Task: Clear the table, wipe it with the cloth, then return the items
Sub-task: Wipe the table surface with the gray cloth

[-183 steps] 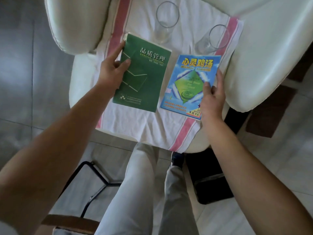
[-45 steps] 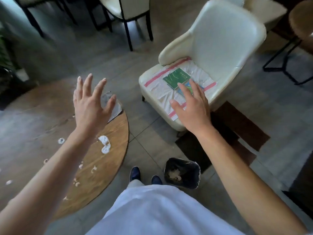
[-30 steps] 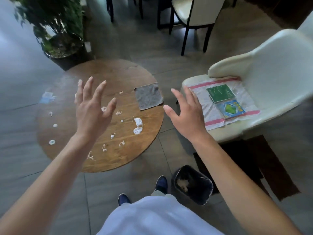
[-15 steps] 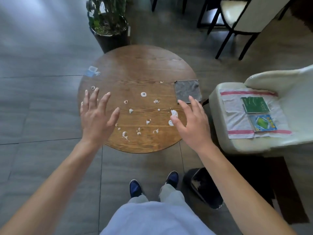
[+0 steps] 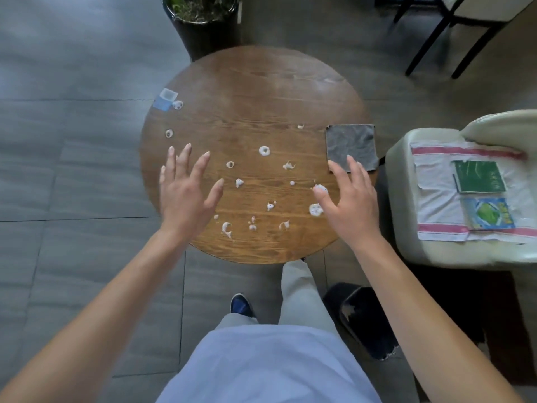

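A round wooden table stands before me, dotted with several white foam blobs. A grey cloth lies flat at its right edge. My left hand hovers over the table's left side with fingers spread, holding nothing. My right hand hovers over the right side, fingers straight, its fingertips just short of the cloth's near edge. A green book and a blue book lie on a white towel with red stripes on the cream chair at right.
A potted plant stands behind the table. A black bin sits on the floor by my right leg. A black-legged chair is at the back right. A small blue patch shows at the table's left rim.
I turned from the chair, where my hands had laid the two books, to face the table. Both hands now hover over the tabletop, and the right has come near the cloth.
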A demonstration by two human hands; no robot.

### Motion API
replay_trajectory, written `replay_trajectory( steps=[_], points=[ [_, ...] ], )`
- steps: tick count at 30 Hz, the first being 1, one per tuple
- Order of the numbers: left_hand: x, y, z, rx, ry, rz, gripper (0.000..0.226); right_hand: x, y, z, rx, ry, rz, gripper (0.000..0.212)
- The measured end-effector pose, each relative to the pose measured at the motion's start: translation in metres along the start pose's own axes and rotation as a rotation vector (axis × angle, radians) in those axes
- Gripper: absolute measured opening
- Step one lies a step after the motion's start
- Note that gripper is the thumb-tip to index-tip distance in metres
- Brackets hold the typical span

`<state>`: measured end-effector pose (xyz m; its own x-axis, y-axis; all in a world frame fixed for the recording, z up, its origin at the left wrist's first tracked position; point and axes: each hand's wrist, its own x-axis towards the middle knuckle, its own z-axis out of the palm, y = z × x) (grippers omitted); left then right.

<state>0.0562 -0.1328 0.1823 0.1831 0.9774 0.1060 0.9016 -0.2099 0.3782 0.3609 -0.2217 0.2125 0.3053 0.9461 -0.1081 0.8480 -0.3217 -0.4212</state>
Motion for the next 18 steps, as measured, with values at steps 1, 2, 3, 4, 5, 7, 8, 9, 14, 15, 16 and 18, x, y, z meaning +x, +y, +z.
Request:
replay_trajectory(
  steps=[1,2,3,4,5,7,8,9,14,15,16,18],
  points=[
    [0.01,0.01,0.009,0.006,-0.017,0.007,0.065,0.011,0.008,0.0,-0.001,-0.002,0.006,0.06],
    [0.021,0.02,0.017,0.012,-0.034,0.011,0.064,0.023,0.016,0.0,-0.009,-0.002,0.007,0.061],
    [0.03,0.03,0.025,0.016,-0.048,0.006,0.063,0.035,0.025,0.0,-0.022,-0.005,0.004,0.061],
    [0.038,0.04,0.032,0.018,-0.054,0.0,0.063,0.047,0.033,0.0,-0.029,-0.008,0.0,0.061],
    [0.048,0.05,0.039,0.023,-0.059,0.0,0.064,0.059,0.04,-0.001,-0.028,-0.011,0.0,0.061],
    [0.065,0.068,0.051,0.042,-0.088,-0.005,0.064,0.08,0.054,-0.004,-0.014,-0.033,0.005,0.061],
    [0.074,0.075,0.057,0.053,-0.108,-0.011,0.062,0.09,0.061,-0.004,-0.004,-0.048,0.009,0.061],
    [0.082,0.082,0.061,0.062,-0.124,-0.021,0.061,0.099,0.069,-0.005,0.007,-0.061,0.016,0.061],
    [0.122,0.118,0.093,0.084,-0.177,0.022,0.064,0.145,0.112,-0.007,-0.002,-0.119,0.074,0.063],
    [0.129,0.125,0.101,0.104,-0.202,0.061,0.063,0.153,0.121,-0.006,-0.015,-0.124,0.08,0.063],
    [0.135,0.133,0.109,0.117,-0.228,0.099,0.062,0.161,0.129,-0.004,-0.026,-0.124,0.086,0.062],
    [0.148,0.149,0.125,0.121,-0.27,0.155,0.063,0.174,0.141,-0.002,-0.049,-0.123,0.094,0.062]
  ],
)
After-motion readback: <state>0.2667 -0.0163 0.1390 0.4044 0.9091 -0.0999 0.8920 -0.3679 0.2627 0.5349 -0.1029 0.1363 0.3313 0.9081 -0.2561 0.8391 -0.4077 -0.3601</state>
